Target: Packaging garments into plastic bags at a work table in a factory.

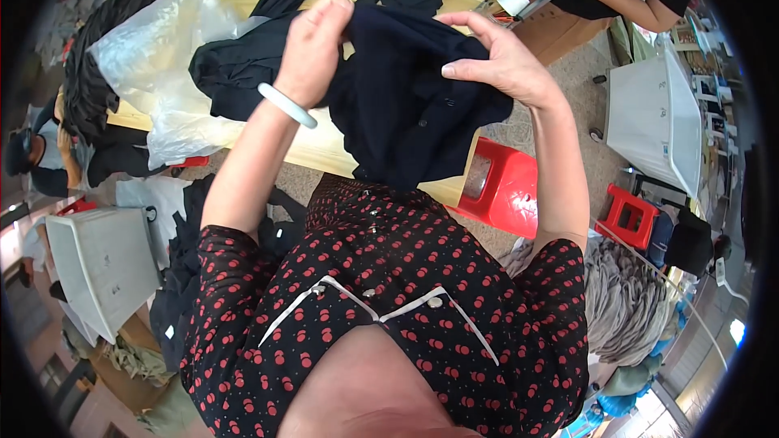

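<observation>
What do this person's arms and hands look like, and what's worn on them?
Both are ungloved. The left hand has a smooth, pale, ring-shaped bangle at its wrist; the right hand shows no jewellery. The short black sleeves, patterned with red dots, end near the elbows, leaving the forearms uncovered. No cables show on either arm.

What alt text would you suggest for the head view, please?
The left hand grips a dark garment over a wooden table; the right hand is open at the garment's side. Clear plastic lies left, a red stool right.
</observation>
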{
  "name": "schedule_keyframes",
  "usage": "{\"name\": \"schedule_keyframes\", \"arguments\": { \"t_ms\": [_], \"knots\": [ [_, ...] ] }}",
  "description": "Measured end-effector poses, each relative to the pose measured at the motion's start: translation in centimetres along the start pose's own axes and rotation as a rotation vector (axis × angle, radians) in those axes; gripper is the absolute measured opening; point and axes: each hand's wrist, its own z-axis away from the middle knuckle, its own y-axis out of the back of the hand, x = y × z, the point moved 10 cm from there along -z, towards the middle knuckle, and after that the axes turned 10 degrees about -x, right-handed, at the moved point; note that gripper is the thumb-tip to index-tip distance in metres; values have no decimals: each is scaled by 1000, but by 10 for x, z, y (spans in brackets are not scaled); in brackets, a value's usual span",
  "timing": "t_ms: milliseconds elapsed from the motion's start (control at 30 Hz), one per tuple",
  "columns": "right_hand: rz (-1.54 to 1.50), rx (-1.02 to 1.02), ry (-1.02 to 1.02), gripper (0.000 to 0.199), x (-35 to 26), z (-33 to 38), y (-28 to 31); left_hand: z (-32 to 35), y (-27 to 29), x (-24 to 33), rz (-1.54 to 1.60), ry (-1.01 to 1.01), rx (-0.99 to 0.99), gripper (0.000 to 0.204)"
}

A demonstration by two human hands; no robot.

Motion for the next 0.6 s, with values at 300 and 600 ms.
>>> {"name": "schedule_keyframes", "arguments": {
  "t_ms": [300, 600],
  "knots": [
    [-327, -141, -194, 27, 85, 7, -3, -10, -5, 9, 511, 95, -9, 18],
    [-258, 225, -206, 22, 126, -22, 21, 7, 127, -77, -389, 96, 374, 21]
  ]
}}
